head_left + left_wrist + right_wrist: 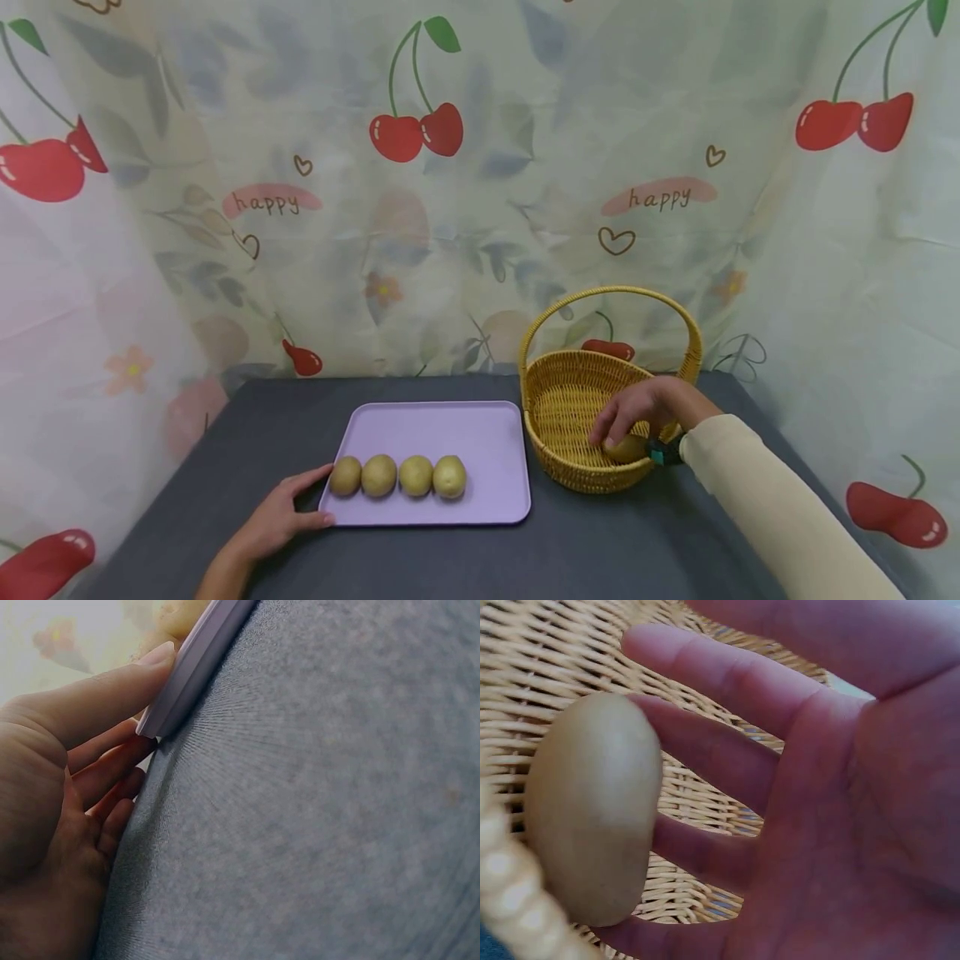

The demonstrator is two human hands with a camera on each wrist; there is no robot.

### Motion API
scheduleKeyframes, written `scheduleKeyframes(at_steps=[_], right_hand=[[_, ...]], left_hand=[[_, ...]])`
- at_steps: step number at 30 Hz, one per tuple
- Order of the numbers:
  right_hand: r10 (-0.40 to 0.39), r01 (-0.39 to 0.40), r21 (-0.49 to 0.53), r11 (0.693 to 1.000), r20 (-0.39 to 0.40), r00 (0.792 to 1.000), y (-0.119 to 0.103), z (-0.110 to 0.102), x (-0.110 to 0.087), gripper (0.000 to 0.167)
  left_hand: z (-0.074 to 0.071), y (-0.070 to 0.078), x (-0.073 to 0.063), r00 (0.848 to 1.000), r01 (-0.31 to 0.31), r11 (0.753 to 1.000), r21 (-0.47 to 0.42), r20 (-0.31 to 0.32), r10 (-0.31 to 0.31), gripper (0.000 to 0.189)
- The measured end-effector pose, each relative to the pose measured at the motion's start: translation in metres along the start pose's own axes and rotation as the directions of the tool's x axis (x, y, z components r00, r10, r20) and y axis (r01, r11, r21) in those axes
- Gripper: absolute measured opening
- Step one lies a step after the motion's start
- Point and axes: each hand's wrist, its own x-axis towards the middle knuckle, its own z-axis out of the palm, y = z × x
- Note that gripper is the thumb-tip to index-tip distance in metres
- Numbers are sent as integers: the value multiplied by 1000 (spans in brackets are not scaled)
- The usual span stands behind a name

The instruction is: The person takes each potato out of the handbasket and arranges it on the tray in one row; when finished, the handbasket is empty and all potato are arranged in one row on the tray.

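Observation:
A lilac tray (480, 450) bears a row of several potatoes (416, 476) along its front left part. My left hand (273, 517) touches the tray's left end, index finger and thumb spread along the edge. In the left wrist view the straight thumb (124, 694) lies against the tray rim (184, 682). Inside the wicker basket (551, 392), my right hand (637, 408) reaches down over another potato (626, 448). The right wrist view has this potato (596, 810) beside the extended fingers (712, 754), which touch its side without curling round it.
The basket's tall arched handle (611, 292) rises over its opening, with the right forearm beside it. Tray and basket stand close together on a dark grey table (450, 562). A curtain (480, 250) printed with cherries hangs behind and at both sides.

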Motion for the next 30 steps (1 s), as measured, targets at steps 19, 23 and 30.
scheduleKeyframes(at_steps=[19, 23, 30], right_hand=[[-56, 49, -55, 997, -142, 988, 8, 18, 2, 27], [-84, 73, -91, 993, -131, 988, 8, 20, 5, 27], [-103, 68, -205, 976, -166, 981, 5, 28, 12, 28]], left_hand=[[-3, 3, 3, 998, 34, 998, -50, 55, -31, 76], [-3, 1, 2, 999, 33, 999, -39, 43, -31, 76], [-2, 2, 1, 999, 24, 999, -29, 41, -23, 75]])
